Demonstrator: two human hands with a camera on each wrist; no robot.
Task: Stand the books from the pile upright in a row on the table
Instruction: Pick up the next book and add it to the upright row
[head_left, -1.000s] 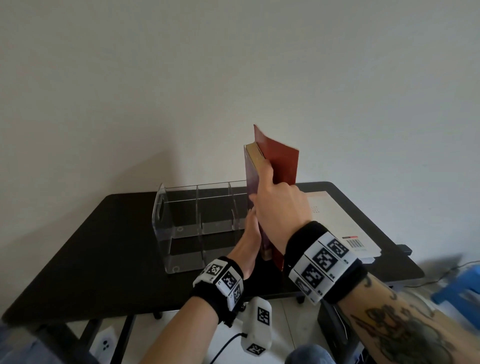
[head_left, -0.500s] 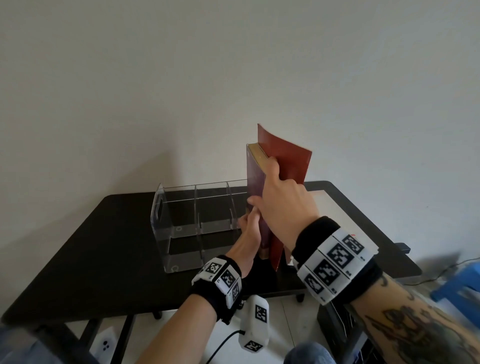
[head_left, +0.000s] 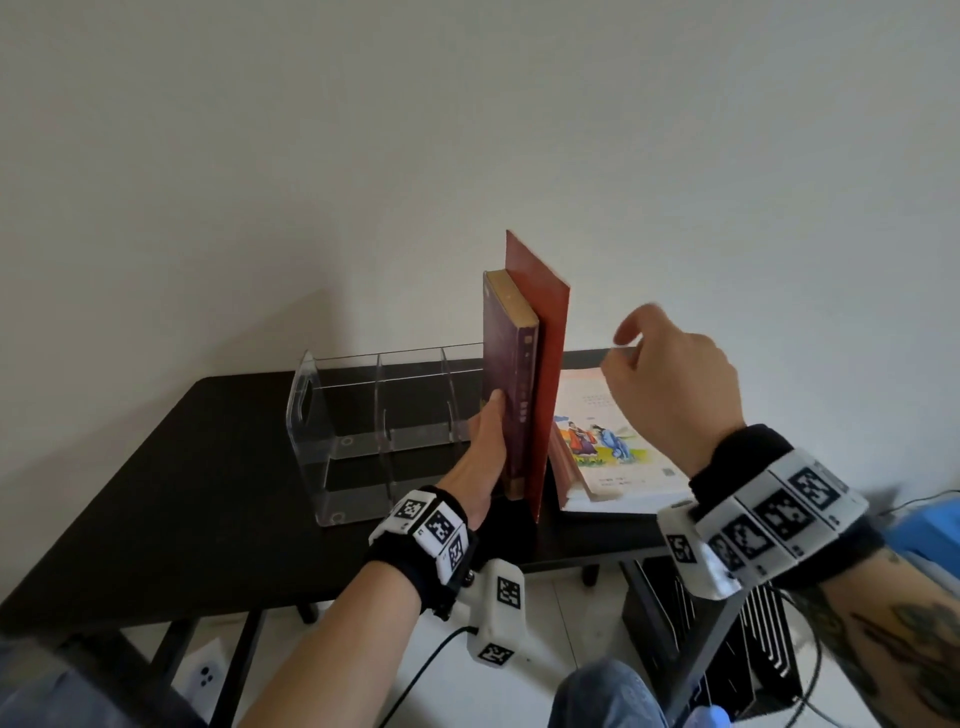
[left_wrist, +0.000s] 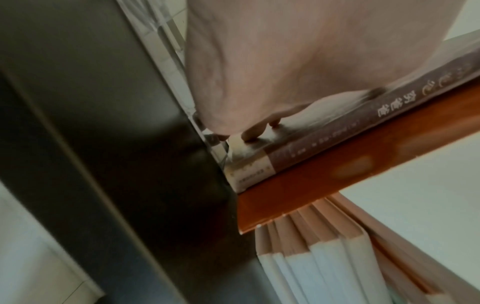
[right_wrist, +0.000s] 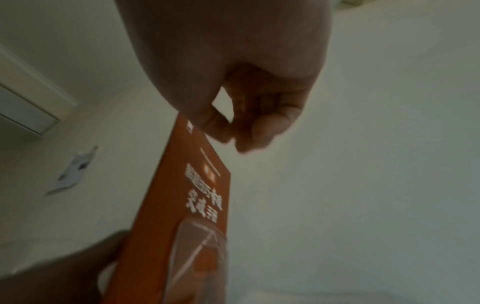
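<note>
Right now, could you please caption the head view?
Left hand holds the purple book upright against the red book; right hand hovers.

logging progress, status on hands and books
Left hand grips purple book, upright against red book. Right hand empty, in the air. Pile flat to the right, nothing in the way.
</note>
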